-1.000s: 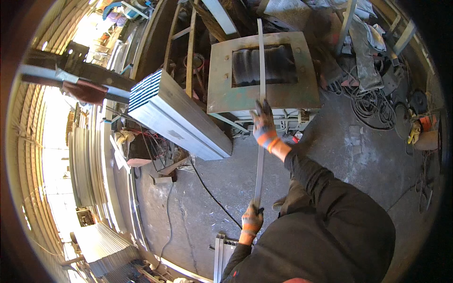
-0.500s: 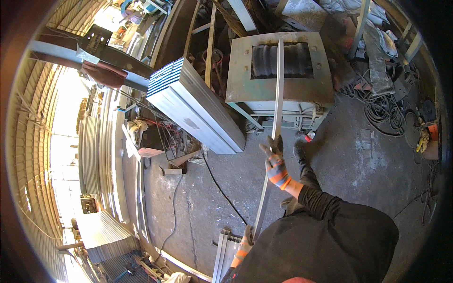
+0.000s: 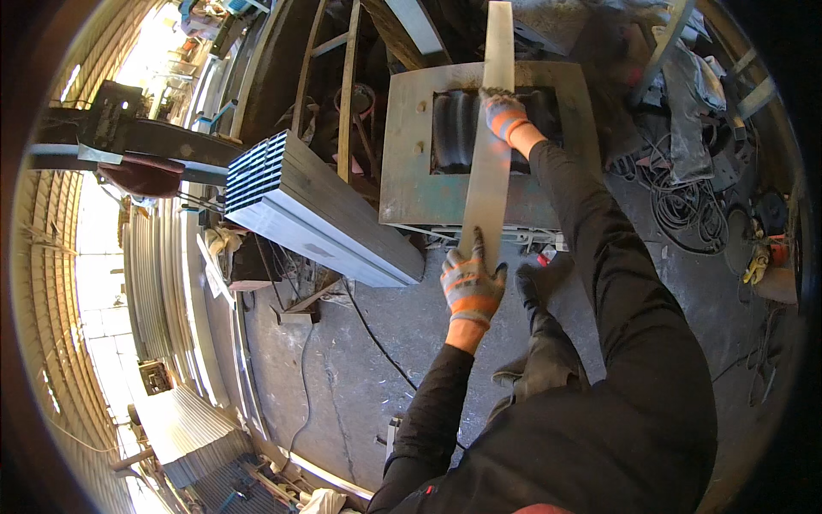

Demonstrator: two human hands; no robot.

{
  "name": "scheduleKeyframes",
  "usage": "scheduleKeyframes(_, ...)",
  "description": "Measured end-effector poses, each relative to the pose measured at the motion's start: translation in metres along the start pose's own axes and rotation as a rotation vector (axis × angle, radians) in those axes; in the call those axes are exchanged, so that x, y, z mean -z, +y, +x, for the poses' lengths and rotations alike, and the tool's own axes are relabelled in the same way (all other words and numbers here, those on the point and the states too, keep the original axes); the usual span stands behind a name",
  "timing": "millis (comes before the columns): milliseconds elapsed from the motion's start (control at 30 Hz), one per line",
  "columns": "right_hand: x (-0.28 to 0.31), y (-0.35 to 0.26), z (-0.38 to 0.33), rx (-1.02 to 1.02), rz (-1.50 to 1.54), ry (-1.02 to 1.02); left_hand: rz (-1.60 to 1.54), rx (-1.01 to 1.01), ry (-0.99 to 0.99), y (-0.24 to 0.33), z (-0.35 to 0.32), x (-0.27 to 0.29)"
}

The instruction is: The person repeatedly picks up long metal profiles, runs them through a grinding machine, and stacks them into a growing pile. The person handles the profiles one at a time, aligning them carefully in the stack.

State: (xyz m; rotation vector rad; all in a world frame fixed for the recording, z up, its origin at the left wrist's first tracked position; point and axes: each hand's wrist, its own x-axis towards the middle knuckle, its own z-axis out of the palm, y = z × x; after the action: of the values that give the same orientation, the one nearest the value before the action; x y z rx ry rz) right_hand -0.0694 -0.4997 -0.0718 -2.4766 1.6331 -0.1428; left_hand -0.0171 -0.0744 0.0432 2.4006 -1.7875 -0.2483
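Head view: a long flat metal strip (image 3: pixel 490 163) runs from about 6 o'clock at the near end to 12 o'clock at the far end, lying over the grey machine (image 3: pixel 411 163) with its dark rollers (image 3: pixel 458 128). The gloved left hand (image 3: pixel 470 287) holds the strip's near end, fingers curled round its edge, while the gloved right hand (image 3: pixel 503 113) grips the strip farther up, over the roller opening. At 9 o'clock of the machine lies a stack of flat metal sheets (image 3: pixel 317 210), and cables (image 3: pixel 685 206) coil on the floor at 3 o'clock.
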Motion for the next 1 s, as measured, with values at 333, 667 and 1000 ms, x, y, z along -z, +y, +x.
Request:
scheduleKeyframes(333, -0.041, -0.037, -0.159, 0.183, 0.07, 0.518, -0.063, 0.058, -0.142, -0.016, -0.128, -0.024)
scheduleKeyframes(667, -0.021, -0.134, -0.445, 0.208, 0.221, 0.189, -0.216, 0.068, -0.22, -0.105, -0.425, -0.041)
scheduleKeyframes(1000, 0.008, -0.206, -0.652, 0.36, 0.343, 0.125, -0.526, 0.287, -0.355, -0.227, -0.675, -0.07)
